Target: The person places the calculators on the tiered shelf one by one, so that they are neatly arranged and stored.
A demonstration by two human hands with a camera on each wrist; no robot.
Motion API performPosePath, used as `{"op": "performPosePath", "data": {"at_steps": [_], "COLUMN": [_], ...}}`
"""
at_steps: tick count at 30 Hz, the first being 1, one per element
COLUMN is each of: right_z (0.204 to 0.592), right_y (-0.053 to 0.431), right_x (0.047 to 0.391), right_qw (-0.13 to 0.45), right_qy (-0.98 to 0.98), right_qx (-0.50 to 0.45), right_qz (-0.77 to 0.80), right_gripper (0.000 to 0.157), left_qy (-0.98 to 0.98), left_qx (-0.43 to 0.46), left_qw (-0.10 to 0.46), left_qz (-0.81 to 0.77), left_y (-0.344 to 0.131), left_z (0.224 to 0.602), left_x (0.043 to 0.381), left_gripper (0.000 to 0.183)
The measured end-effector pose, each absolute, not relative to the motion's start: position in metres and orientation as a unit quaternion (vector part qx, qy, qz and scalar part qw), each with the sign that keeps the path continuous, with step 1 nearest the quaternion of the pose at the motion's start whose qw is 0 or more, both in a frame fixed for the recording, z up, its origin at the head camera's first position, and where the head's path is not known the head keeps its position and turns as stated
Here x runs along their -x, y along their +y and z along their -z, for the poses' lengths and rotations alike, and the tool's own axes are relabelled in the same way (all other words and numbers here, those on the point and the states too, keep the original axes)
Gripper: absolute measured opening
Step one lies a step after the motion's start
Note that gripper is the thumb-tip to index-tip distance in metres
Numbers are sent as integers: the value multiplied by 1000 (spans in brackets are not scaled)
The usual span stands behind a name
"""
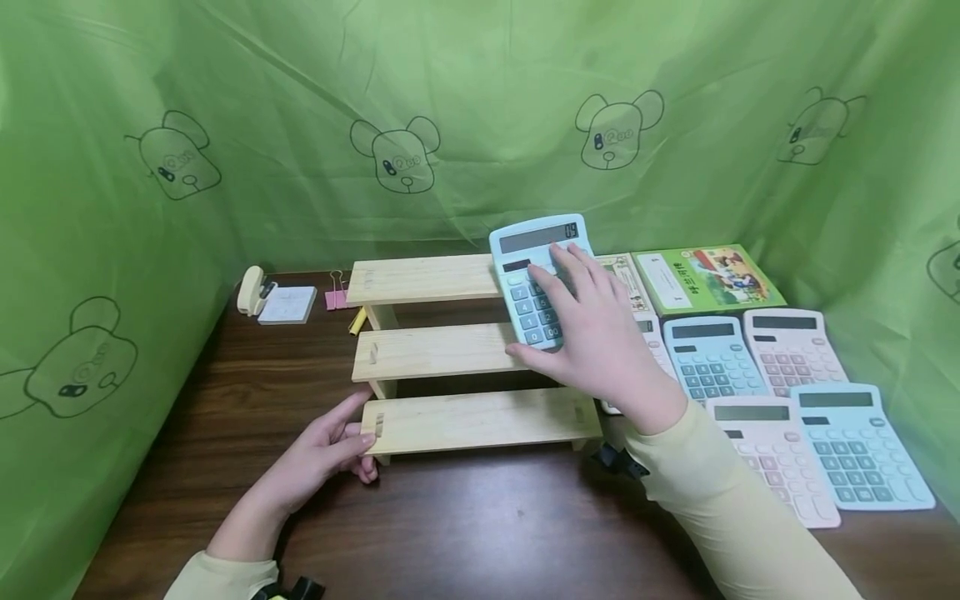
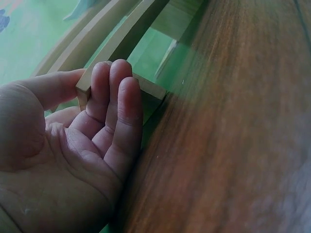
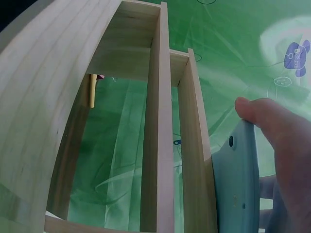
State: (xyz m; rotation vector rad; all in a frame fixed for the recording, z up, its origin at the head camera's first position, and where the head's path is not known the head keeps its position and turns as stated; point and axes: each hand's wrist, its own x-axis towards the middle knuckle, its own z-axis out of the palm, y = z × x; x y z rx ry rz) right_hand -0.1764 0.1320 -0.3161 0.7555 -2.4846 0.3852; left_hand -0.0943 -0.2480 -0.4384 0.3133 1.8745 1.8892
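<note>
A three-step wooden shelf stand (image 1: 480,421) is in the middle of the head view. My left hand (image 1: 318,458) grips the left end of its lowest board, thumb on top; in the left wrist view the fingers (image 2: 127,109) curl around the board's end. Over the right part of the upper boards, my right hand (image 1: 603,342) holds a light blue calculator (image 1: 534,243), tilted with its display facing up. The thumb and spread fingers hold the calculator by its edges. From the right wrist, the calculator's back (image 3: 237,179) appears close beside the stand's top board; contact is unclear.
Several blue and pink calculators, including a blue one (image 1: 862,450) and a pink one (image 1: 772,442), lie at the right. Behind them is a green picture book (image 1: 708,279). Notepaper (image 1: 287,305), a white stapler-like object (image 1: 251,292) and a pink binder clip (image 1: 336,298) lie back left.
</note>
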Motion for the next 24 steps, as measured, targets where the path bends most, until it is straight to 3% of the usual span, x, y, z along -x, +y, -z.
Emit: {"op": "performPosePath", "data": {"at_steps": [6,12,18,24], "right_z": [317,314,314,317], "right_y": [127,127,128,126], "right_x": [177,176,176,177], "right_qw": [280,268,243,257], "right_qy": [-902,-896,-873,-854], "right_qx": [-287,-315,-376,-388], "right_qz": [-158,-163,-193,-233], "right_gripper": [96,92,70,46], "left_qy": [683,684,683,683], "left_qx": [-110,-107,-115,-120], "left_qw": [225,225,225,225], "left_qz": [-686,-685,-686,-685], "left_y": [-250,-252,-250,-249], "left_z": [438,438,437,436], "left_x": [92,91,92,93], "left_gripper": [72,71,70,69]}}
